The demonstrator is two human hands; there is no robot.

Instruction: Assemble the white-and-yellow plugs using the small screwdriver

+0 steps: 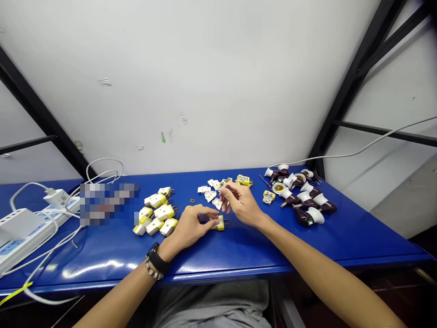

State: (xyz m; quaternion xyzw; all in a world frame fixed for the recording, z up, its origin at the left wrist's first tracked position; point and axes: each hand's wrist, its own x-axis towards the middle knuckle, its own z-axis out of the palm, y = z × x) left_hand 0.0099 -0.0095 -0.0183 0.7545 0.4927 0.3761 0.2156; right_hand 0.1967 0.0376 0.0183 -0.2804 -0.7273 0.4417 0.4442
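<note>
My left hand (195, 223) presses a yellow-and-white plug adapter (221, 223) against the table, its metal prongs pointing right. Between the fingers of my right hand (241, 202) is a thin screwdriver (220, 211), held nearly upright with its tip down at the adapter. My fingers cover most of its handle. Just beyond my hands lie loose white plug shells (209, 196) and some yellow plug parts (243, 180). Several small screws (192, 201) are scattered to their left. A pile of yellow-and-white plug adapters (164, 212) sits left of my left hand.
Dark purple and white lamp holders (303, 196) crowd the table's right side, near a lone yellow plug part (268, 197) and a thin red-handled tool (265, 181). At the left are a white power strip (37, 228) and tangled cables. A wall (218, 91) closes off the back.
</note>
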